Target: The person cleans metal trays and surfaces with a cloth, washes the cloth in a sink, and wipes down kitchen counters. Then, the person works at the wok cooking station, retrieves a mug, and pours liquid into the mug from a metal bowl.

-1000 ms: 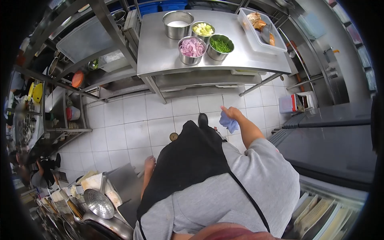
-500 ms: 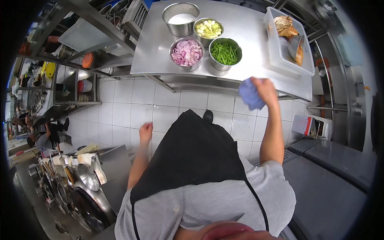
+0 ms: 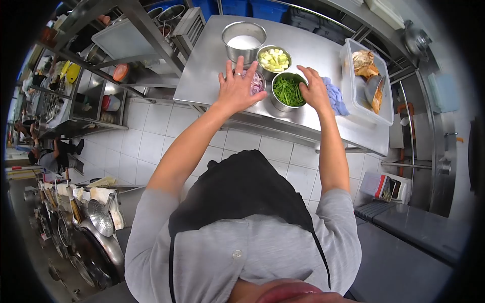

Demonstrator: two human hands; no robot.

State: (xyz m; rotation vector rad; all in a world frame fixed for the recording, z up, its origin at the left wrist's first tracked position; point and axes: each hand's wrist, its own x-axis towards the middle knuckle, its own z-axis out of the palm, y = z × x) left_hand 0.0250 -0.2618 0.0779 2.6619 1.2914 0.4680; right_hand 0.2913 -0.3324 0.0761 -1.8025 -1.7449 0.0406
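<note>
My left hand (image 3: 236,91) is spread over the metal bowl of sliced red onions (image 3: 257,86), covering most of it. I cannot tell whether its fingers touch the rim. At the right side of the metal bowl of cut green vegetables (image 3: 288,92) is my right hand (image 3: 314,91), fingers stretched out and thumb near the rim, holding nothing. Behind these stand a metal bowl of pale yellow-green cubes (image 3: 274,60) and a larger metal pot with white contents (image 3: 244,42). A crumpled blue cloth (image 3: 334,96) lies just right of my right hand.
Everything stands on a steel table (image 3: 202,70). A clear plastic bin (image 3: 371,113) with brown food pieces and a metal bowl sits at its right end. A steel shelf rack (image 3: 146,40) adjoins on the left. Ladles and a skimmer (image 3: 101,218) are at lower left.
My right hand has let go of the blue cloth, now on the table, and moved to the bowl of greens. My left hand has risen from my side to above the onions.
</note>
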